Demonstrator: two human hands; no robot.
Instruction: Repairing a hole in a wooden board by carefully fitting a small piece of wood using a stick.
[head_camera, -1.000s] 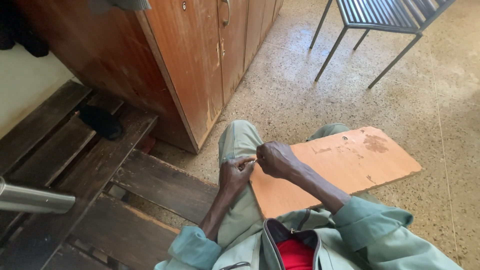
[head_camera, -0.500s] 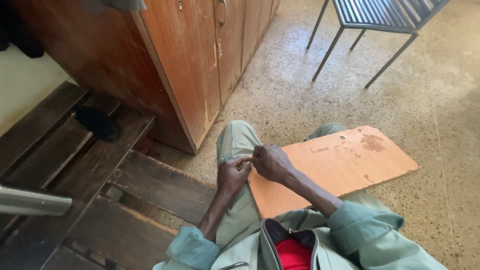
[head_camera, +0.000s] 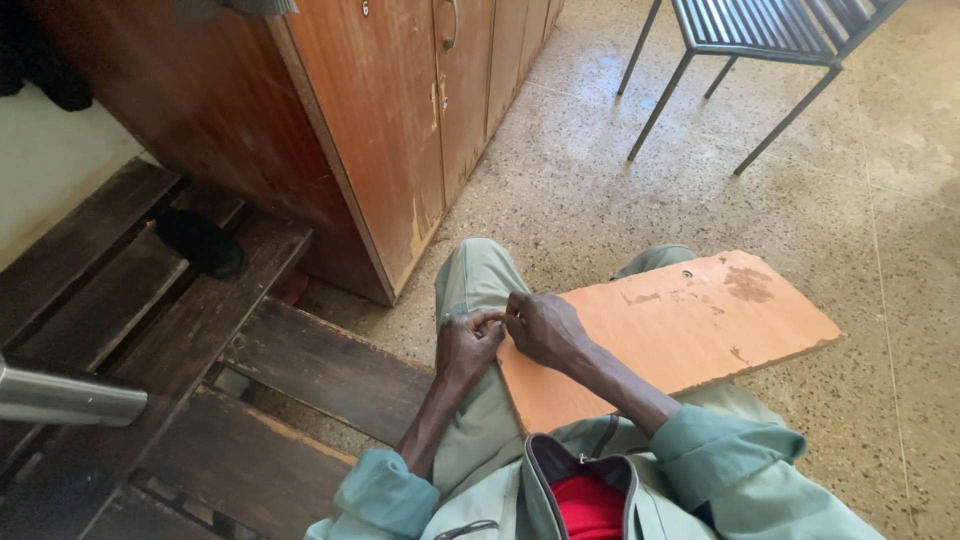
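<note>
— What are the hands busy with?

— Both meet over the left knee. The left hand (head_camera: 468, 343) and the right hand (head_camera: 540, 326) have their fingertips pinched together at one spot, touching each other. Whatever sits between them is too small to make out, so I cannot tell what they pinch, only that the fingers are curled tight, not spread.

— And the thing nearest them?

— A flat, orange-brown piece of board with chipped edges (head_camera: 680, 330). It lies across the person's lap, tilted a little, its near end just under the right hand and wrist. There is a small hole near its far edge and a darker stain beside that.

— What is the person wearing?

— Pale green trousers (head_camera: 470, 275) and a matching pale green jacket (head_camera: 720, 470), unzipped over something red.

— Around them?

— They sit on a dark wooden slatted bench (head_camera: 300, 360). A black lump of an object (head_camera: 200, 240) rests on a slat farther left. A reddish-brown wooden cabinet with doors (head_camera: 380, 120) stands just beyond the knees, on a speckled terrazzo floor (head_camera: 600, 180). Well apart, at the far right, stands a grey metal-framed piece of furniture on thin legs (head_camera: 740, 60).
</note>
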